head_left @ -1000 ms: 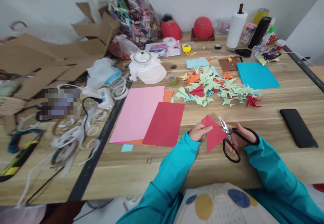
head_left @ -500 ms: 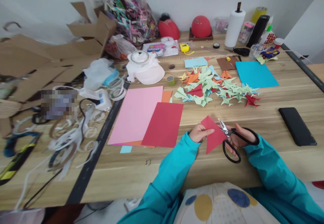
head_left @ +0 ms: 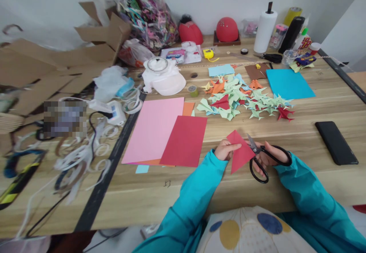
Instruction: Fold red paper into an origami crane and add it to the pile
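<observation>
Between the thumb and fingers of my left hand (head_left: 225, 149) is a folded red paper triangle (head_left: 240, 157), held above the table's front part. My right hand (head_left: 273, 155) has black-handled scissors (head_left: 259, 157), its fingers through the loops. Their blades point up and away from me, right at the triangle's right corner; whether the paper lies between both blades I cannot tell. Beyond my hands lies a heap of folded paper shapes (head_left: 231, 96), mostly pale green with some orange, red and blue. To the left, a red sheet (head_left: 187, 140) overlaps a pink sheet (head_left: 157, 127).
A black phone (head_left: 336, 142) lies at the right, and a blue sheet (head_left: 290, 83) at the back right. A white bag-covered item (head_left: 166, 77) stands behind the sheets. Tangled cords and strips (head_left: 74, 165) and an open cardboard box (head_left: 94, 51) crowd the left.
The scissors and my right hand have shifted slightly left, and the visible loops sit closer together. The triangle has tilted a little, its lower tip moving left.
</observation>
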Motion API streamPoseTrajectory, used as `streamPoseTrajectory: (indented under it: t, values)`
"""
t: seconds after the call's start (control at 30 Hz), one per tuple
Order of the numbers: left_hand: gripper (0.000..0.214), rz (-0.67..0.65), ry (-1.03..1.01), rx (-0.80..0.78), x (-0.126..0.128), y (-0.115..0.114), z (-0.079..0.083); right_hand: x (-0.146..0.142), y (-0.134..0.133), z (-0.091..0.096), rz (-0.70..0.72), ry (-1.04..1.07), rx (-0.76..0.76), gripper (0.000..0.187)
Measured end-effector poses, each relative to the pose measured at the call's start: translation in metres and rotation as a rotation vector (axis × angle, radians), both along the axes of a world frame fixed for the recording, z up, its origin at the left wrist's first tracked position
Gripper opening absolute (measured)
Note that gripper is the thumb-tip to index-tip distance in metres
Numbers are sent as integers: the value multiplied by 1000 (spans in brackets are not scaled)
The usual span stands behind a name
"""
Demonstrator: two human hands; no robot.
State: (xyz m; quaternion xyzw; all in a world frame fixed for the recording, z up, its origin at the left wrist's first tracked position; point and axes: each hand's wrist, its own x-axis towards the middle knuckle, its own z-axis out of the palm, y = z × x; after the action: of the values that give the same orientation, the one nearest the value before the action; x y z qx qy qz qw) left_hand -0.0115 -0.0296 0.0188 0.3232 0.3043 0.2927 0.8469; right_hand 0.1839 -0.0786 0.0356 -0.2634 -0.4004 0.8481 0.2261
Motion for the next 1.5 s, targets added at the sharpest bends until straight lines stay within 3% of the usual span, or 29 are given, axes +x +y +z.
streamPoseTrajectory:
  t: [0.37, 0.67, 1.2, 1.5]
  values:
    - [34, 96, 106, 69, 0, -1, 3, -4, 0, 4, 9, 115, 20, 74]
    - [30, 239, 104, 14, 5, -2, 0, -5, 2, 6, -9, 29, -22, 77]
    - [31, 246, 36, 96, 9, -8, 5, -7, 8, 13, -51, 5, -100, 85]
    - [30, 282, 22, 47, 9, -8, 4, -8, 8, 15, -84, -13, -119, 85]
